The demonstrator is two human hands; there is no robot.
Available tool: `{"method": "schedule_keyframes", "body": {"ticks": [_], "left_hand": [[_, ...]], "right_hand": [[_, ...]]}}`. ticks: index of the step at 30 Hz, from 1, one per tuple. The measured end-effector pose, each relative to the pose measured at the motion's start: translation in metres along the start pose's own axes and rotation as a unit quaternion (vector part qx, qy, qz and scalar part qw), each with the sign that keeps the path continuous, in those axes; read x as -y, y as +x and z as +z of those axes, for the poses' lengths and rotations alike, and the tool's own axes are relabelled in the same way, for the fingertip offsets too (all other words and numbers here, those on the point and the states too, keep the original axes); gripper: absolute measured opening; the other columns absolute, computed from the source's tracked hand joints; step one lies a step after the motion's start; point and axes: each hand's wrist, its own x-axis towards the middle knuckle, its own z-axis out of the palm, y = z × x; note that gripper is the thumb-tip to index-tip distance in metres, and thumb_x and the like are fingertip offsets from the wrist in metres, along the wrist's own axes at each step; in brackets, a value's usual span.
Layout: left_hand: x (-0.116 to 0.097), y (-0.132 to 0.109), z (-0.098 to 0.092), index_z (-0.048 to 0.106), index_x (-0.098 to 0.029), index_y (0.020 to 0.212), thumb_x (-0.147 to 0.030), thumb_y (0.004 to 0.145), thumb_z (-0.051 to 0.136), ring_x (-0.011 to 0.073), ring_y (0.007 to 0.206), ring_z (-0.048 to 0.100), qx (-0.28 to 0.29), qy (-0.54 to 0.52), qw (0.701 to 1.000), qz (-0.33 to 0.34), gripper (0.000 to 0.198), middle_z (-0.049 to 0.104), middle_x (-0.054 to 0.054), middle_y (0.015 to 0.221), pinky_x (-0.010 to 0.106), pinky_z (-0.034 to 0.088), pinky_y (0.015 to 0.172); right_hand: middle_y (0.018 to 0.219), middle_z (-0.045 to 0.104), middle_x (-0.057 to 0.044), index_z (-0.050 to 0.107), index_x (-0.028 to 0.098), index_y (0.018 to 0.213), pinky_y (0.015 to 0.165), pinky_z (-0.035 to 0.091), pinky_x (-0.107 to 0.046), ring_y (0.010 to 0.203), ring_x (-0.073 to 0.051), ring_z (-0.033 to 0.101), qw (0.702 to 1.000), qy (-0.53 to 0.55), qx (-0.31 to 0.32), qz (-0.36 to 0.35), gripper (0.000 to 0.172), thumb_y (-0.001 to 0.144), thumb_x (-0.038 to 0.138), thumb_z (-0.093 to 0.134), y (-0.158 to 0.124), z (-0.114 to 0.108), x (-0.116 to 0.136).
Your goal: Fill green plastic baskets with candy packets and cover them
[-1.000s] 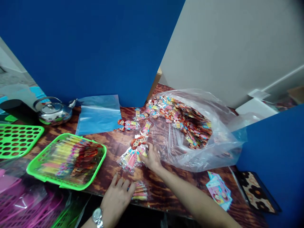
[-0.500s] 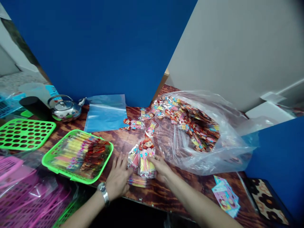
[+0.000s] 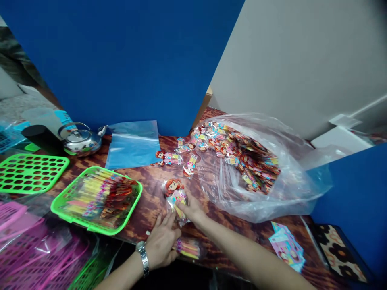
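My right hand (image 3: 192, 208) is closed on clear packets of coloured sticks (image 3: 175, 196) printed with a red-haired cartoon girl, at the middle of the table. My left hand (image 3: 163, 241), with a metal watch, reaches its fingers to their lower edge. Its thumb and lower fingers are closed around a small bundle of similar packets (image 3: 190, 249), seen edge-on near the table's front edge; part of that grip is hidden. Left of my hands, a green basket (image 3: 113, 231) holds rows of these packets. More loose packets (image 3: 169, 158) lie just beyond.
A large clear plastic bag (image 3: 260, 211) full of packets lies open at the right. Printed cards (image 3: 287, 249) and a flower-patterned mat (image 3: 340, 253) are nearer. Flat clear bags (image 3: 133, 145), a kettle (image 3: 81, 141), a green lattice piece (image 3: 33, 173) and pink baskets (image 3: 33, 245) stand left.
My left hand has moved right and nearer to me, and the edge-on bundle has shifted with it. The packets in my right hand have moved slightly left and now tilt.
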Motion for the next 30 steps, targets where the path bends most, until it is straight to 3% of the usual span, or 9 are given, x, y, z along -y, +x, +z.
{"method": "schedule_keyframes", "body": {"ticks": [2,5,8,11,14,18,21,23,30], "left_hand": [[-0.001,0.0,-0.001,0.059,-0.019,0.096,-0.035,0.067,0.063,0.0326,0.134,0.025,0.011,0.01,1.0,0.003,0.033,0.035,0.017,0.14,0.053,0.014,0.108],[-0.003,0.0,-0.002,0.058,-0.018,0.097,-0.034,0.068,0.064,0.0353,0.135,0.02,0.019,0.023,1.0,0.003,0.034,0.032,0.019,0.141,0.053,0.014,0.107],[-0.006,0.0,-0.002,0.058,-0.017,0.099,-0.032,0.069,0.063,0.0366,0.134,0.02,0.026,0.025,0.999,-0.002,0.033,0.029,0.018,0.143,0.053,0.017,0.107],[-0.007,-0.004,-0.004,0.057,-0.017,0.1,-0.032,0.071,0.061,0.0365,0.133,0.023,0.019,0.02,1.0,-0.008,0.032,0.03,0.018,0.142,0.051,0.021,0.106],[-0.005,-0.011,-0.01,0.056,-0.02,0.101,-0.031,0.073,0.059,0.0335,0.129,0.031,-0.007,0.034,0.999,-0.002,0.03,0.043,0.013,0.134,0.051,0.025,0.105],[0.008,-0.02,-0.016,0.056,-0.021,0.103,-0.028,0.078,0.055,0.0298,0.122,0.04,-0.084,0.098,0.992,-0.002,0.026,0.054,0.009,0.121,0.053,0.026,0.104],[0.017,-0.02,-0.012,0.059,-0.019,0.092,-0.024,0.077,0.056,0.0325,0.123,0.038,-0.179,0.156,0.971,0.003,0.016,0.051,0.013,0.123,0.055,0.028,0.102],[0.02,-0.017,-0.006,0.06,-0.017,0.084,-0.022,0.075,0.058,0.0342,0.125,0.035,-0.229,0.17,0.958,0.017,0.01,0.05,0.014,0.123,0.054,0.031,0.101],[0.02,-0.01,-0.003,0.059,-0.017,0.083,-0.019,0.072,0.06,0.038,0.132,0.022,-0.3,0.156,0.939,0.063,0.011,0.039,0.019,0.134,0.058,0.024,0.104]], "right_hand": [[0.092,0.064,-0.006,0.052,0.02,0.105,0.071,0.046,-0.033,0.087,-0.024,0.06,0.991,-0.13,0.018,-0.02,0.038,0.07,0.03,0.06,-0.002,-0.003,0.008],[0.098,0.061,-0.01,0.051,0.018,0.104,0.072,0.045,-0.033,0.088,-0.025,0.058,0.981,-0.187,0.032,-0.042,0.037,0.07,0.028,0.059,-0.004,-0.001,0.015],[0.101,0.06,-0.011,0.049,0.018,0.105,0.071,0.045,-0.032,0.086,-0.023,0.058,0.98,-0.185,0.026,-0.062,0.037,0.07,0.026,0.059,-0.002,0.006,0.013],[0.095,0.062,-0.004,0.043,0.022,0.115,0.068,0.045,-0.029,0.081,-0.02,0.058,0.99,-0.115,0.039,-0.072,0.05,0.068,0.024,0.06,0.001,0.01,0.011],[0.087,0.063,-0.001,0.031,0.023,0.128,0.063,0.045,-0.027,0.07,-0.018,0.059,0.99,-0.086,0.07,-0.091,0.066,0.069,0.025,0.06,0.0,-0.001,0.02],[0.096,0.063,-0.007,0.015,0.022,0.141,0.067,0.044,-0.029,0.075,-0.02,0.061,0.945,-0.271,0.063,-0.17,0.077,0.075,0.026,0.055,-0.007,-0.029,0.039],[0.113,0.056,-0.01,0.023,0.026,0.139,0.073,0.044,-0.033,0.092,-0.025,0.059,0.881,-0.43,0.056,-0.189,0.068,0.078,0.023,0.053,-0.013,-0.035,0.042],[0.115,0.054,-0.01,0.028,0.027,0.137,0.077,0.044,-0.034,0.102,-0.026,0.054,0.858,-0.469,0.071,-0.196,0.065,0.077,0.023,0.055,-0.015,-0.033,0.038],[0.108,0.057,-0.01,0.047,0.02,0.121,0.077,0.045,-0.032,0.101,-0.025,0.054,0.863,-0.425,0.12,-0.245,0.042,0.08,0.026,0.056,-0.004,-0.028,0.029]]}}
